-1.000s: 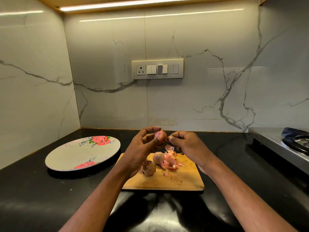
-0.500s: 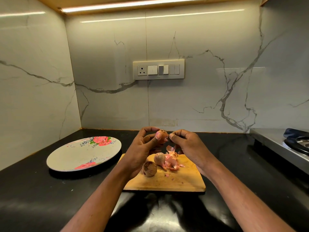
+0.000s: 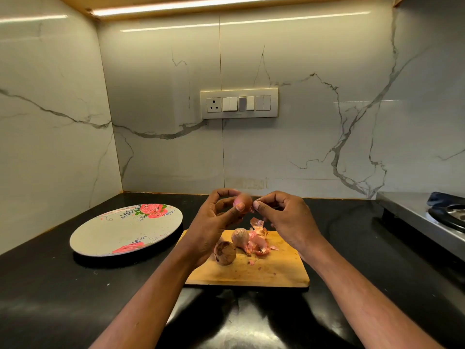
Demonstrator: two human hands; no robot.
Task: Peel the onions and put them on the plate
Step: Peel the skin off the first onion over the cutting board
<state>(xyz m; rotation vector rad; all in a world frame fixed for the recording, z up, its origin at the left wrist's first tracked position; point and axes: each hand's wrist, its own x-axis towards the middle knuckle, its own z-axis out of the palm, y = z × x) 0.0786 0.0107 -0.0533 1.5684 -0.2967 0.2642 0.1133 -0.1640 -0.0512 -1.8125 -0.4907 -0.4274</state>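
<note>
Both hands raised over the cutting board, working a small onion between them.

The left hand (image 3: 214, 220) holds the onion (image 3: 243, 200) above the cutting board (image 3: 274, 270), fingers curled round it, thumb across its front. The right hand (image 3: 284, 217) meets it from the right, thumb and forefinger pinched narrow at the onion's right end on a bit of skin too small to make out. Most of the onion is hidden behind the left thumb, so its long axis is unclear. On the board lie a pale onion (image 3: 240, 237), tip pointing down-right, a brown onion (image 3: 224, 253) and loose peels (image 3: 259, 238). The flowered plate (image 3: 118, 235) sits on the black table (image 3: 50, 285), left of the board.
</note>
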